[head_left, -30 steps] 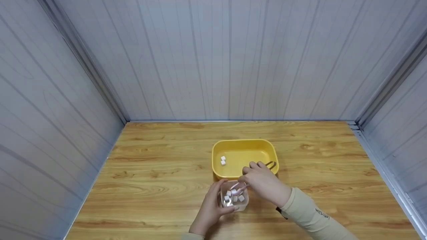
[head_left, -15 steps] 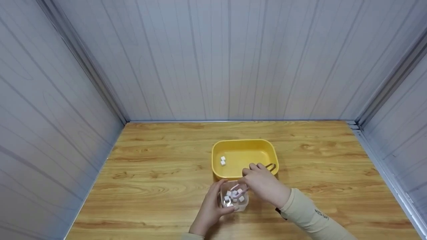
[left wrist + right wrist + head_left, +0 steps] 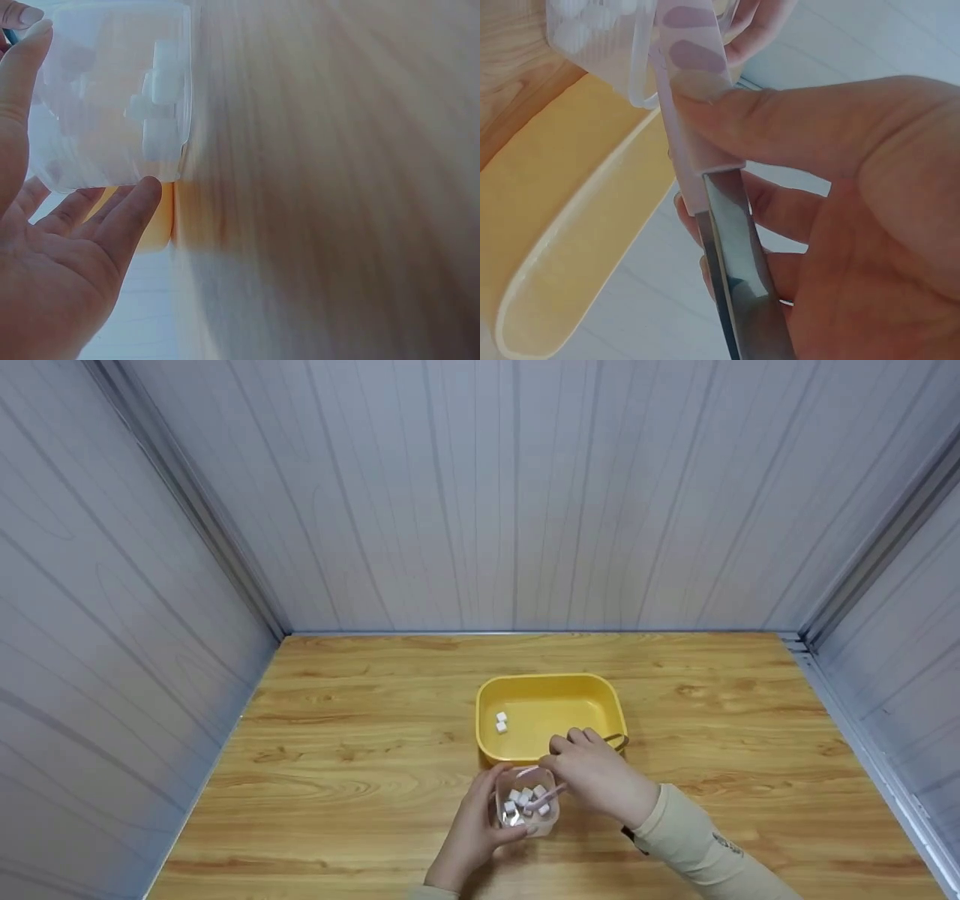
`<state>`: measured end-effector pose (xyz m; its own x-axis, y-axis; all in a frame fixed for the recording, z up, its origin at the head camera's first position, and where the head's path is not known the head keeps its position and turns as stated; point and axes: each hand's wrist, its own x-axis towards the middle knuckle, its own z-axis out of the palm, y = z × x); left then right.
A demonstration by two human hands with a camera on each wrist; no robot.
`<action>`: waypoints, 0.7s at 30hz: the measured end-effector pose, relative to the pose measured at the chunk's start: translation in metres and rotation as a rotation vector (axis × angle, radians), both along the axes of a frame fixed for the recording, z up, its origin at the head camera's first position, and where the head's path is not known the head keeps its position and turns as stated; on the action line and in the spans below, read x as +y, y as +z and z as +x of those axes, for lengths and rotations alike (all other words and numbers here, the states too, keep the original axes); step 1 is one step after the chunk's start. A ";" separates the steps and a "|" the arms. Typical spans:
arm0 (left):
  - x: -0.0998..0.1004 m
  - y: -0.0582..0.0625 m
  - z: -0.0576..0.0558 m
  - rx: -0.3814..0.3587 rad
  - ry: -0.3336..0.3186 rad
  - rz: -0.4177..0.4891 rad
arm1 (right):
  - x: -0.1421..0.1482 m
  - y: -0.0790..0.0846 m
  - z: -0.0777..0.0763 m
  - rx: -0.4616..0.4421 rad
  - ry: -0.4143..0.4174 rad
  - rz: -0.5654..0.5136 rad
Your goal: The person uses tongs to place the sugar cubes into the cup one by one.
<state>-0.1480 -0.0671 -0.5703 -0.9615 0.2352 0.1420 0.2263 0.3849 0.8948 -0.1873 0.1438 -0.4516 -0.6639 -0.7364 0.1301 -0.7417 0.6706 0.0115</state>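
Note:
My left hand (image 3: 474, 817) holds a small clear plastic container (image 3: 105, 142) by its sides, thumb at the near wall and fingers at the far one. Several white cubes (image 3: 511, 807) lie inside it. Between thumb and fingers, my right hand (image 3: 604, 776) pinches metal tongs (image 3: 742, 247) with pink grips and tips. The tongs' tips reach down into the container among the cubes, and their bent metal end sticks out behind the hand, over the yellow tray (image 3: 551, 727). Whether a cube is between the tips, I cannot tell.
The yellow tray stands just beyond the container, with two white cubes (image 3: 502, 727) near its left wall. Everything is on a wood-grain table (image 3: 360, 780). Pale panel walls (image 3: 480, 495) enclose the table at the back and on both sides.
My right hand has shifted slightly right, and the tongs' tips have moved among the cubes. Some cubes have shifted a little. My left hand and the container stay in place.

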 end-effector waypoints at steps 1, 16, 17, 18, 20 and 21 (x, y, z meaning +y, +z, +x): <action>0.000 0.000 0.000 -0.006 -0.001 0.005 | 0.000 0.000 0.000 -0.002 -0.002 -0.001; 0.000 -0.001 0.000 -0.036 0.000 0.033 | 0.005 0.012 0.002 -0.022 -0.018 -0.021; 0.001 -0.001 0.000 -0.035 0.000 0.033 | 0.006 0.013 0.002 -0.024 -0.018 -0.026; 0.001 -0.001 0.000 -0.033 0.001 0.030 | 0.006 0.014 0.002 -0.028 -0.018 -0.031; 0.000 0.000 0.000 -0.033 -0.001 0.022 | 0.007 0.015 0.002 -0.024 -0.016 -0.033; 0.000 0.000 0.000 -0.035 -0.001 0.018 | 0.007 0.016 0.002 -0.021 -0.015 -0.033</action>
<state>-0.1477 -0.0669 -0.5705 -0.9657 0.2340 0.1126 0.1952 0.3683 0.9090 -0.1855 0.1508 -0.4360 -0.6778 -0.7218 0.1396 -0.7313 0.6816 -0.0264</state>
